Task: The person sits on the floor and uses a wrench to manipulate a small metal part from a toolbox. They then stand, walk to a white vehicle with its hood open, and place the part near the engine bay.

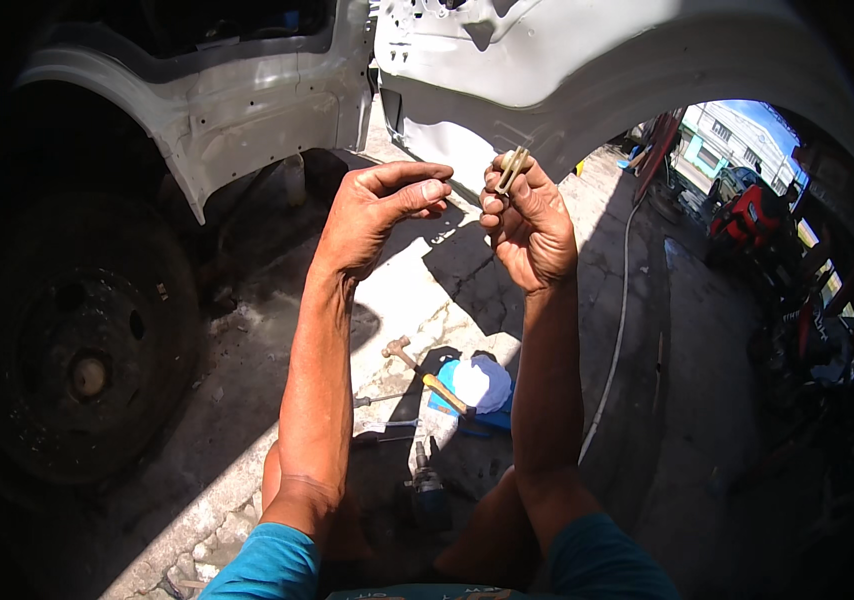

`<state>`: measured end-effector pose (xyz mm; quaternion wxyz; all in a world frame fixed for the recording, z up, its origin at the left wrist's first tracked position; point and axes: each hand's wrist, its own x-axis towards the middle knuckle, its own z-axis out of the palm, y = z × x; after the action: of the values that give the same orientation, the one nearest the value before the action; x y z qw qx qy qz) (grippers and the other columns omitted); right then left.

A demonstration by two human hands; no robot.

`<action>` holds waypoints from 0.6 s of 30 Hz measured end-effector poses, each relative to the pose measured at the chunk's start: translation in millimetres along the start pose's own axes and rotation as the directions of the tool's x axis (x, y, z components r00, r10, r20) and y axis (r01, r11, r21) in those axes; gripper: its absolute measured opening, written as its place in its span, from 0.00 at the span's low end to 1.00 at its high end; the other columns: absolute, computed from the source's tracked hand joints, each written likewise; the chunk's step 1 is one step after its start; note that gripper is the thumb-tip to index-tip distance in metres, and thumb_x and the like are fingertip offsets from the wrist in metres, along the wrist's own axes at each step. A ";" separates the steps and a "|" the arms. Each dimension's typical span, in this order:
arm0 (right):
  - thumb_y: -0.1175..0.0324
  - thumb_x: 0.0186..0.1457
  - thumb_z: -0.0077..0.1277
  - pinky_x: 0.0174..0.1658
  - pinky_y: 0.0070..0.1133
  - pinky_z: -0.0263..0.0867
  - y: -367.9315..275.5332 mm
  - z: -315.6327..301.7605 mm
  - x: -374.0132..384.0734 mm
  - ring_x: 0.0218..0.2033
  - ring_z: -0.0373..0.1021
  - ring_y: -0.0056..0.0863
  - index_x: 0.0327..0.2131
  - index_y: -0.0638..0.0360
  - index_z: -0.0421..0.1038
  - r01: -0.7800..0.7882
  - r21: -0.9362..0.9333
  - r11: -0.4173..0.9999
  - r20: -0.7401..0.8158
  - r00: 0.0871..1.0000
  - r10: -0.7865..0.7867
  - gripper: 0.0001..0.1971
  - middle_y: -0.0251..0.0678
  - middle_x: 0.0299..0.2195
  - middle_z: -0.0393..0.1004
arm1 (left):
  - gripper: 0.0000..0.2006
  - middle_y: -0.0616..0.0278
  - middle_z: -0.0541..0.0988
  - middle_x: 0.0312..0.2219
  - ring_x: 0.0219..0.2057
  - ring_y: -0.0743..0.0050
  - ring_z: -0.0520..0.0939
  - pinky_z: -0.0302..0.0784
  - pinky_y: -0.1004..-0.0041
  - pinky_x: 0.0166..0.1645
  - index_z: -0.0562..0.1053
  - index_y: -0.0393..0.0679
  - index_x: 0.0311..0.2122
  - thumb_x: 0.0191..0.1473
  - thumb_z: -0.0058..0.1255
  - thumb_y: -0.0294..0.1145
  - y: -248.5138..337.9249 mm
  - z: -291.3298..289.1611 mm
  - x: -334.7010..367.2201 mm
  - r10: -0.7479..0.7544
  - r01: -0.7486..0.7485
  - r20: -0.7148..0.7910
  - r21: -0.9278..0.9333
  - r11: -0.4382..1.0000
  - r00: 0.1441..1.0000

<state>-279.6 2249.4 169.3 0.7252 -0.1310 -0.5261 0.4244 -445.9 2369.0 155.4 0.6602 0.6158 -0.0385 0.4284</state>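
Observation:
Both arms reach forward in front of the bare vehicle body. My right hand (539,235) is closed round a small brass-coloured metal piece (513,171), a narrow slotted clip by its look, that sticks up between thumb and fingers. Across a gap to its left, my left hand (372,215) has its thumb pressed against the fingers. Anything in that pinch is too small or hidden to name. Behind the hands rises a pale grey body panel (507,75) with a wheel-arch curve.
A hammer (429,375), a blue-and-white bundle (480,384) and a power drill (430,490) lie on the ground between my legs. At left stands a dark wheel (87,375) under a grey fender (247,130). A pale hose (617,350) runs along the right, near a red machine (750,222).

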 end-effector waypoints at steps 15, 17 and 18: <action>0.71 0.64 0.51 0.36 0.23 0.79 -5.4 -2.8 -1.3 0.33 0.76 0.26 0.46 0.63 0.70 0.002 -0.031 1.000 -0.054 0.999 -0.003 0.10 0.40 0.36 0.75 | 0.18 0.55 0.84 0.35 0.35 0.73 0.84 0.79 0.74 0.43 0.78 0.34 0.48 0.55 0.63 0.33 2.2 -3.4 0.4 0.007 -0.007 -0.005 0.024 1.000 1.000; 0.71 0.64 0.52 0.36 0.23 0.78 -6.0 -3.3 -2.2 0.33 0.76 0.25 0.46 0.63 0.70 0.009 -0.041 0.999 -0.050 0.999 -0.011 0.10 0.39 0.36 0.75 | 0.18 0.55 0.84 0.35 0.35 0.73 0.84 0.79 0.74 0.43 0.78 0.34 0.48 0.55 0.63 0.32 0.9 -3.8 0.1 0.012 -0.013 0.007 0.020 1.000 1.000; 0.71 0.63 0.52 0.36 0.23 0.78 -6.9 -2.4 -2.3 0.33 0.76 0.25 0.46 0.63 0.70 0.005 -0.054 0.999 -0.061 0.998 -0.009 0.10 0.39 0.36 0.75 | 0.18 0.55 0.84 0.35 0.35 0.73 0.84 0.79 0.74 0.43 0.78 0.33 0.48 0.55 0.63 0.32 1.3 -3.3 0.4 0.009 -0.009 0.003 0.028 1.000 1.000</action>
<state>-274.3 2244.1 171.3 0.7388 -0.1615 -0.5151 0.4034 -448.0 2371.9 155.9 0.6494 0.6254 -0.0363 0.4311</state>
